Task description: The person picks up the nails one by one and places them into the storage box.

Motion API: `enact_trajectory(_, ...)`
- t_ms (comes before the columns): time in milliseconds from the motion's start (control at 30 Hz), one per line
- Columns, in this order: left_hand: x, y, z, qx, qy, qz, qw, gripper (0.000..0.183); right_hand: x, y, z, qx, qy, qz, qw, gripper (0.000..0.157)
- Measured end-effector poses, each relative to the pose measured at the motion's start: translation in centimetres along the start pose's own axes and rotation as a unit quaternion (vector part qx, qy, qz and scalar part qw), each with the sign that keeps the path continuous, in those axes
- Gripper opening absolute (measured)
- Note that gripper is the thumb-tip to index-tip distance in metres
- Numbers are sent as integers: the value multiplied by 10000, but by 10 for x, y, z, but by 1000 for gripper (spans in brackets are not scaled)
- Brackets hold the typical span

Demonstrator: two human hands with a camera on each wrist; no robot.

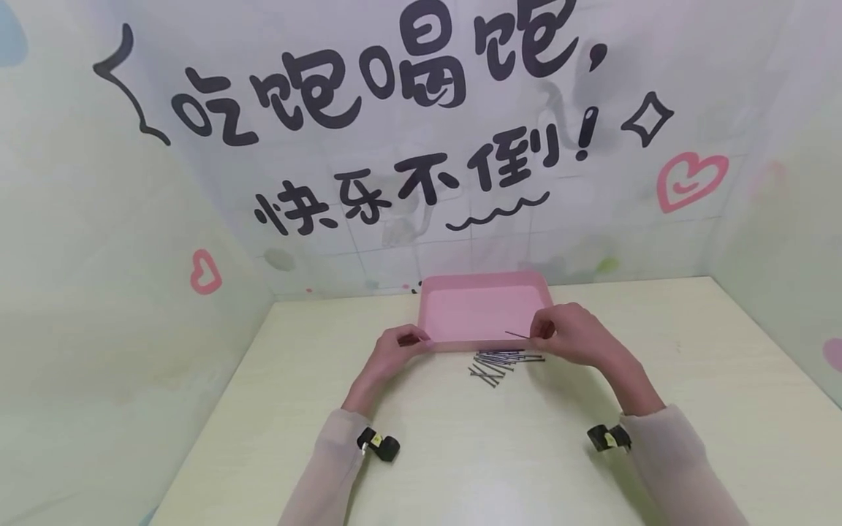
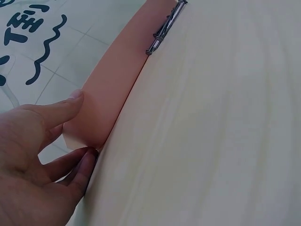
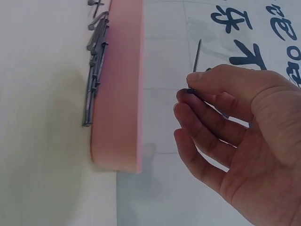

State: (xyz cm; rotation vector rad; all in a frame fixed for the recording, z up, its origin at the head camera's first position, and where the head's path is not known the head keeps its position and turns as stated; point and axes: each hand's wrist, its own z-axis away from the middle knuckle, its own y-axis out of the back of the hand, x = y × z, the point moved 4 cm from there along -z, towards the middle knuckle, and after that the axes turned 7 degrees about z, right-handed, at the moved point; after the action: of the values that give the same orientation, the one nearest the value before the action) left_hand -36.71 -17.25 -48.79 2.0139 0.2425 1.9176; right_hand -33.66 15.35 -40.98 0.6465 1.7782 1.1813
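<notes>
A long thin nail [image 3: 197,55] is pinched between the thumb and forefinger of my right hand [image 1: 574,334], near its head, above the front right corner of a pink tray [image 1: 487,313]. In the right wrist view the nail's pointed end sticks up, away from the fingers. My left hand [image 1: 392,353] grips the tray's front left corner. The left thumb lies against the tray's wall [image 2: 106,94], the fingers around its lower corner. A loose pile of several dark nails [image 3: 99,54] lies on the table along the tray's front wall.
The pale wooden table [image 1: 487,446] ends at a white printed backdrop [image 1: 368,263] just behind the tray. Side panels of the same sort stand at left and right. Each sleeve cuff bears a small black camera [image 1: 380,444].
</notes>
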Motion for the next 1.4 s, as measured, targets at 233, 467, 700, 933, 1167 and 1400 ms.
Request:
enact_trajectory(233,1,-2,0,-51,36,110,9999,14,-4,10,-12,184,-95,-95,9997,5)
enact_trajectory(467,2,-6,-4,-140,12,175,9997,16,8,11,-13,181,-254,39,9995,4)
enact_trajectory(700,-6,-3,-14,-248,147,581,9979,18,24,8,-12,181,-608,-161,9979,3)
enact_trajectory(933,-3,0,-18,-382,235,664,9968,20,28,8,-16,395,-693,-43,9968,5)
enact_trajectory(1167,0,-3,-15,-274,170,618,9976,20,22,13,-17,597,-720,209,9954,8)
enact_trajectory(1400,-2,-3,-10,-54,229,743,9970,17,12,10,-21,834,-748,-92,9937,8)
